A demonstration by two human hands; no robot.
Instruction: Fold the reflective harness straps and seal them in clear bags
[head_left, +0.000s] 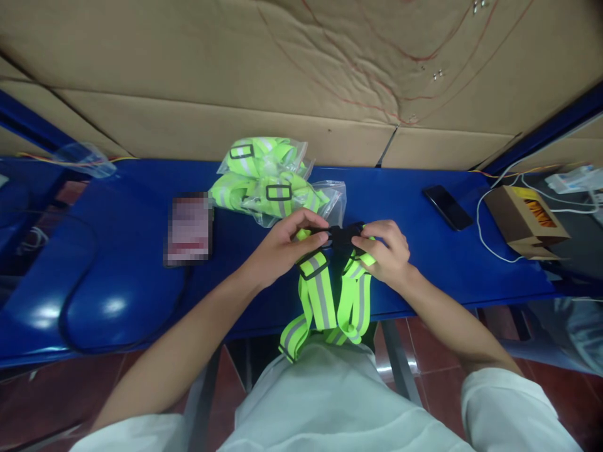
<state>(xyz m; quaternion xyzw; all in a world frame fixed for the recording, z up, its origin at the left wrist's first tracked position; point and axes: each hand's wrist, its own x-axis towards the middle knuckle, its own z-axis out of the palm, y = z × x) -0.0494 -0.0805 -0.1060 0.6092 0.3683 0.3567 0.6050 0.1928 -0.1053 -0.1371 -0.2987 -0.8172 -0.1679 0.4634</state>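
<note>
A neon-yellow reflective strap (320, 295) with grey stripes hangs from both hands over the front edge of the table. Its black plastic buckle (342, 236) lies between my hands. My left hand (294, 242) pinches the buckle's left side with thumb and fingers. On the other side, my right hand (387, 248) grips the buckle's right end and the webbing beside it. A black slider (314, 266) sits on the left length of strap. Whether the buckle halves are fully clicked together I cannot tell. Just beyond my hands lie clear bags of similar folded straps (268, 182).
The blue table (264, 276) backs onto a cardboard wall (211, 125). A blurred-out flat item (188, 229) lies to the left, near a clear plastic cup (87, 159). At right are a black phone (447, 207), an open cardboard box (525, 220) and white cables (480, 220).
</note>
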